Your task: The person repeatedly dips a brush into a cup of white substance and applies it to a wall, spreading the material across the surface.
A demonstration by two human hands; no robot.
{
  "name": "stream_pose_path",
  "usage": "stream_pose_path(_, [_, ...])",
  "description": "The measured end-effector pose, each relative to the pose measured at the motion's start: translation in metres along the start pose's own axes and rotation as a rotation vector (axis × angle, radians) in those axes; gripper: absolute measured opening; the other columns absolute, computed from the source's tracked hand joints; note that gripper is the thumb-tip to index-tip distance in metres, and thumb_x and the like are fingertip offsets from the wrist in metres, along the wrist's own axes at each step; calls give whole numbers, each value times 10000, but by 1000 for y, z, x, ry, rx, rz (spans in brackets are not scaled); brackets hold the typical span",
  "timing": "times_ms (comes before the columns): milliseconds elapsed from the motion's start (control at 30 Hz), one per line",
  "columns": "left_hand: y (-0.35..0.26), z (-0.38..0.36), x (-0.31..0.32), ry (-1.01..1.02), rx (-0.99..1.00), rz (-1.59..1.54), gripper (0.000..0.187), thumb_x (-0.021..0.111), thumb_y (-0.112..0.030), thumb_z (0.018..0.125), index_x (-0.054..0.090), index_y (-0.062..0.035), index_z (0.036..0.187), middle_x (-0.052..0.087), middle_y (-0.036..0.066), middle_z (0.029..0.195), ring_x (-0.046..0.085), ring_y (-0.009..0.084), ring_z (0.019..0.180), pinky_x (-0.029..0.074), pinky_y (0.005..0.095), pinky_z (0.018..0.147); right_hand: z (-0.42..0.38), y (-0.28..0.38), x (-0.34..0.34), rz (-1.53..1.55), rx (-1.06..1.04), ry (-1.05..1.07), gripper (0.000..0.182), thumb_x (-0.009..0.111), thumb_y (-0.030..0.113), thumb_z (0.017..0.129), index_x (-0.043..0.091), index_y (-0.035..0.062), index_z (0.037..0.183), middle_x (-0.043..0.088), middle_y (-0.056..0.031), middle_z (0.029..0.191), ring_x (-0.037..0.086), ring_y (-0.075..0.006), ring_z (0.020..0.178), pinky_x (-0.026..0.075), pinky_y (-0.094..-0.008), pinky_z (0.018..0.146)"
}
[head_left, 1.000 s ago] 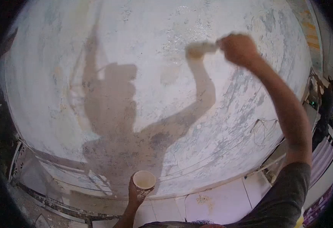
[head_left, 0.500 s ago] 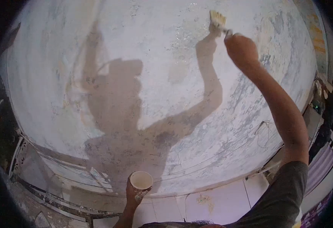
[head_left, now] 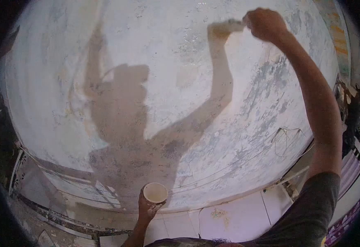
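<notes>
My right hand is raised high at the upper right, its fingers closed round the handle of a paintbrush. The brush points left, its bristles overlapping the patchy white wall and the shadow of my arm there. Low in the view, my left hand grips a pale round cup from its left side and below. The cup is held upright, its open mouth facing me, and whitish smears mark the fingers.
Thin cords hang against the wall's lower right. White panels lie below the wall. A pale railing with purple cloth stands at the right, and clutter fills the lower left. My shadow covers the wall's middle.
My right hand has risen slightly and moved a little right. The brush has swung from pointing up and left to nearly level. My left hand and the cup have shifted slightly.
</notes>
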State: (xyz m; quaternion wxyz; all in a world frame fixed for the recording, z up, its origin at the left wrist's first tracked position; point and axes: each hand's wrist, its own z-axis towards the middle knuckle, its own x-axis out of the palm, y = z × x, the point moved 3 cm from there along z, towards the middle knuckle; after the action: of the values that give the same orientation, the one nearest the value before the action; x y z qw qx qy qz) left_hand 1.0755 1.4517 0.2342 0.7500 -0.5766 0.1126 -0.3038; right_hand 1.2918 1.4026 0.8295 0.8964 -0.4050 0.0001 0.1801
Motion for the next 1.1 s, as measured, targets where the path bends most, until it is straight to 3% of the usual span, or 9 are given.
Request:
stream_pose_path(233, [20, -3, -14, -39, 45, 27, 829, 825, -44, 628, 327, -15, 1289, 498, 150, 1199, 554, 263, 1092, 506, 392, 897, 36, -20, 1, 55, 405, -80, 180, 576, 175, 741, 688, 63, 826, 682, -166, 861, 667, -315, 838, 533, -415, 707])
stream_pose_path(300, [10, -2, -15, -60, 34, 7, 827, 831, -55, 624, 337, -13, 1286, 502, 150, 1196, 555, 261, 1089, 504, 389, 895, 20, 3, 24, -53, 157, -204, 233, 442, 114, 890, 639, -10, 878, 661, -189, 758, 674, -315, 652, 557, -421, 564])
stream_pose_path(367, [14, -4, -15, -73, 17, -15, 826, 838, -66, 621, 346, -11, 1283, 505, 150, 1193, 556, 259, 1087, 503, 386, 893, -11, 41, 39, 24, 98, -194, 226, 449, 111, 892, 579, 2, 1041, 629, -167, 716, 661, -319, 617, 548, -407, 519])
stream_pose_path(567, [5, -1, -9, -55, -116, -10, 814, 850, -89, 612, 373, -7, 1267, 520, 144, 1166, 566, 248, 1060, 505, 364, 883, -93, 120, 22, 51, -172, 49, 279, 524, 53, 841, 559, -48, 1098, 618, -133, 690, 654, -241, 582, 524, -311, 467])
stream_pose_path(633, [20, -1, -11, -22, 31, -103, 821, 851, -87, 609, 368, -5, 1268, 522, 137, 1166, 564, 245, 1058, 499, 363, 893, -106, 131, -2, 149, -280, 213, 93, 587, 55, 788, 676, 48, 815, 652, -118, 781, 676, -220, 716, 550, -320, 571])
stream_pose_path(733, [19, 0, -9, -8, 19, -60, 839, 854, -96, 604, 361, -7, 1277, 531, 139, 1163, 558, 246, 1072, 492, 365, 901, -100, 132, -21, 130, -363, 528, 102, 602, 72, 760, 683, 72, 822, 666, -115, 788, 678, -221, 753, 548, -360, 605])
stream_pose_path(867, [21, 0, -7, -33, -104, -288, 847, 857, -107, 604, 357, -6, 1281, 535, 141, 1163, 552, 246, 1085, 490, 366, 901, -63, 103, -19, 217, -173, 241, 133, 587, 91, 748, 687, 96, 835, 673, -130, 786, 674, -287, 758, 544, -416, 662])
stream_pose_path(933, [5, -2, -10, -33, 1, 71, 839, 856, -114, 609, 360, -7, 1276, 539, 140, 1162, 549, 245, 1091, 484, 371, 910, -24, 74, -13, 249, -25, 157, 156, 594, 91, 729, 683, 78, 857, 678, -144, 825, 674, -304, 785, 547, -428, 683])
stream_pose_path(1100, [3, -1, -17, -64, 11, 45, 827, 855, -110, 612, 365, -18, 1272, 531, 134, 1165, 546, 239, 1095, 480, 369, 919, 31, 28, -33, 78, 184, -151, 249, 551, 105, 787, 674, 132, 1002, 679, -153, 860, 667, -325, 792, 543, -439, 683])
